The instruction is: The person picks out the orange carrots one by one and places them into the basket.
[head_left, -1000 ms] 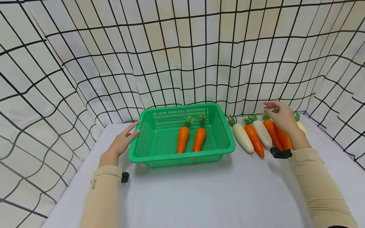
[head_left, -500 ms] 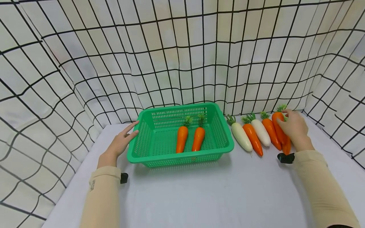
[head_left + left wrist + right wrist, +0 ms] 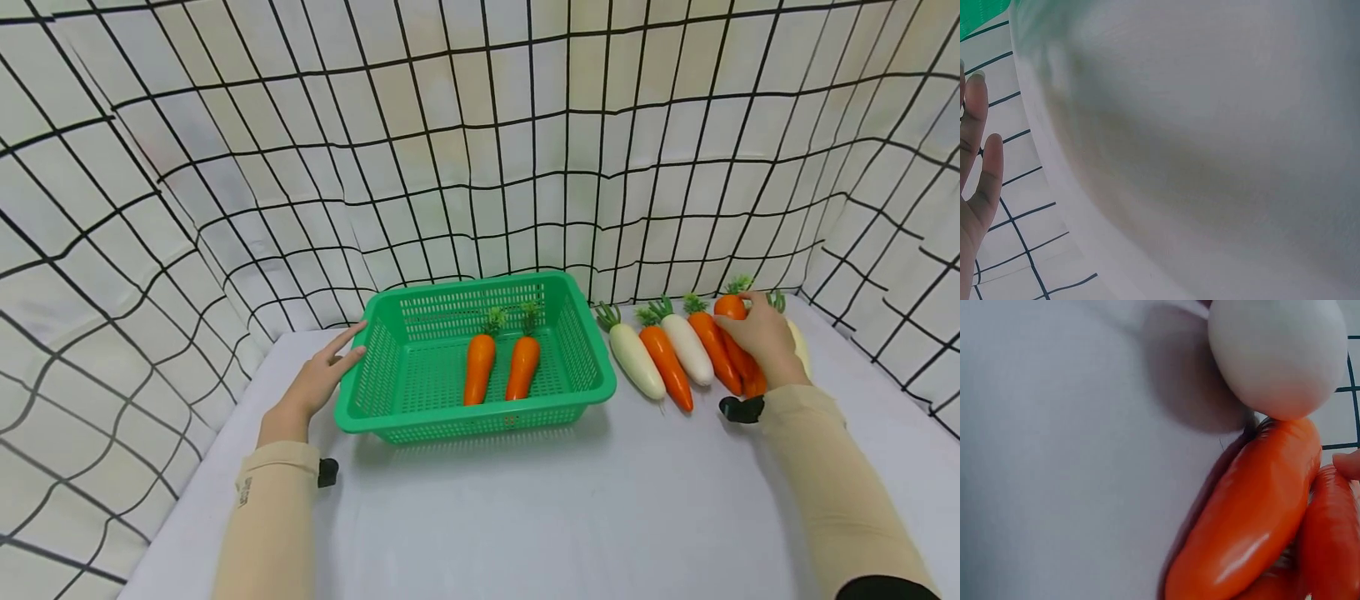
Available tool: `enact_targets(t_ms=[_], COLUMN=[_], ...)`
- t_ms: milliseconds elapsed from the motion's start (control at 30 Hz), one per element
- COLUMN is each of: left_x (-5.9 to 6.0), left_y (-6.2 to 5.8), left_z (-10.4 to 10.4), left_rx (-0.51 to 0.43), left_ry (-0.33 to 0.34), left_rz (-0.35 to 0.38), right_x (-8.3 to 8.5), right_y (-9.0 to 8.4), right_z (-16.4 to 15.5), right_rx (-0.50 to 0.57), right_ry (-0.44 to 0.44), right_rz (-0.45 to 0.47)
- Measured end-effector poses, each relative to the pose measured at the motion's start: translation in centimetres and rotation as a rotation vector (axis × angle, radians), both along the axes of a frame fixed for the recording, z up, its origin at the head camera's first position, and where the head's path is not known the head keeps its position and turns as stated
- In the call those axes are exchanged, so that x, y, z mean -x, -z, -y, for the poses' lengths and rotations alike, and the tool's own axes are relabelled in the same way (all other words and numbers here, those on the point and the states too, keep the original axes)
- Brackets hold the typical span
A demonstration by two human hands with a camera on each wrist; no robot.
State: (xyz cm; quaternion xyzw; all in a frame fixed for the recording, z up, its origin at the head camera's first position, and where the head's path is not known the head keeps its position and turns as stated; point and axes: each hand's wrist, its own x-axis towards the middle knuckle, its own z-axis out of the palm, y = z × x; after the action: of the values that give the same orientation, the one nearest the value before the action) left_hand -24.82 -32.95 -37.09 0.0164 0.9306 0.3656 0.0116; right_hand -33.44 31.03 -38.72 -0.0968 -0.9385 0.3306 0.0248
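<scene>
My left hand (image 3: 318, 379) reaches to the left rim of a green plastic basket (image 3: 480, 414), fingers straight at its edge. In the left wrist view, the fingers of the left hand (image 3: 979, 162) are extended and hold nothing. Inside the basket lie two orange carrots with leafy tops, the left carrot (image 3: 480, 367) and the right carrot (image 3: 522, 367). My right hand (image 3: 763, 337) grips another carrot (image 3: 730, 307) at its upper end, over the right part of the vegetable row. The right wrist view shows a fingertip (image 3: 1349, 464) on that carrot (image 3: 1334, 531); most of the hand is out of frame.
Left of the right hand lie a pale green radish (image 3: 636, 360), a carrot (image 3: 666, 367), a white radish (image 3: 688, 350) and another carrot (image 3: 714, 352). A pale radish (image 3: 799, 346) is partly hidden behind the hand. Black-grid netting (image 3: 480, 150) borders the white table (image 3: 525, 508).
My right hand has come down from above the row, moved right, and taken hold of a carrot. It has since shifted slightly left. The left hand stays at the basket rim.
</scene>
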Motion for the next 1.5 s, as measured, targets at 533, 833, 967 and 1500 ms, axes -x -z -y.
enact_targets(t_ms=[533, 833, 967, 1500], left_x=[0.1, 0.1, 0.1, 0.1], left_y=[-0.1, 0.0, 0.0, 0.0], left_z=[0.0, 0.0, 0.0, 0.1], left_rx=[0.022, 0.027, 0.026, 0.018], left_ry=[0.002, -0.007, -0.008, -0.011], left_rz=[0.000, 0.005, 0.006, 0.004], right_x=[0.2, -0.1, -0.2, -1.0], right_y=[-1.0, -3.2, -4.1, -8.4], right_z=[0.4, 1.7, 2.5, 7.8], right_rx=[0.269, 0.373, 0.425, 0.524], right_ry=[0.064, 0.060, 0.054, -0.144], right_rz=[-0.089, -0.129, -0.135, -0.190])
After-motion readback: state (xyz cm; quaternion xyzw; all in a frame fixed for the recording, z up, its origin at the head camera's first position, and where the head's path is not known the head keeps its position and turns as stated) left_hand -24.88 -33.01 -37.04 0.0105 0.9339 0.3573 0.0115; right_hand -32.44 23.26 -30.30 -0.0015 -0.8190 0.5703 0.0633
